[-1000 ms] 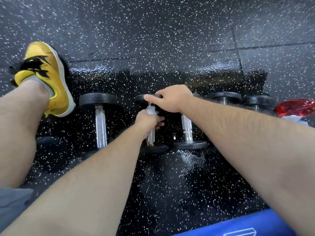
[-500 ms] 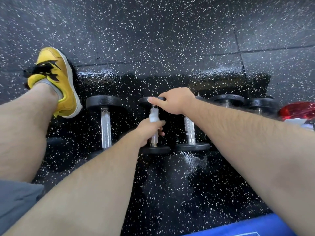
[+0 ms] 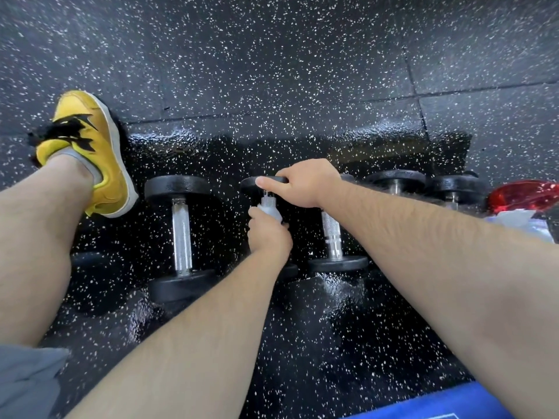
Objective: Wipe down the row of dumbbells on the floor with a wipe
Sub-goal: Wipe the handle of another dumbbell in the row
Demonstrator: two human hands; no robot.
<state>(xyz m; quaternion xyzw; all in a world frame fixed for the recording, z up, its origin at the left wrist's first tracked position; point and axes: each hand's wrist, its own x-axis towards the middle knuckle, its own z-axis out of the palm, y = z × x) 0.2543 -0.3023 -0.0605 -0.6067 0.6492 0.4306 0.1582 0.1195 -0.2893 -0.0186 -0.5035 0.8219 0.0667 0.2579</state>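
Several black dumbbells with chrome handles lie in a row on the speckled rubber floor. My left hand (image 3: 269,234) grips a white wipe (image 3: 270,208) wrapped round the handle of the second dumbbell (image 3: 257,183). My right hand (image 3: 305,184) holds that dumbbell's far head by its rim. The first dumbbell (image 3: 181,234) lies free to the left, the third dumbbell (image 3: 332,234) just right of my hands. Two more dumbbell heads (image 3: 396,178) show behind my right forearm.
My left leg and yellow shoe (image 3: 90,152) rest on the floor left of the row. A red-lidded wipes pack (image 3: 523,195) sits at the right edge. A blue mat (image 3: 423,403) lies at the bottom. The floor around the dumbbells looks wet.
My left hand with the wipe has slid along the handle toward the far head. The right hand has stayed on that head.
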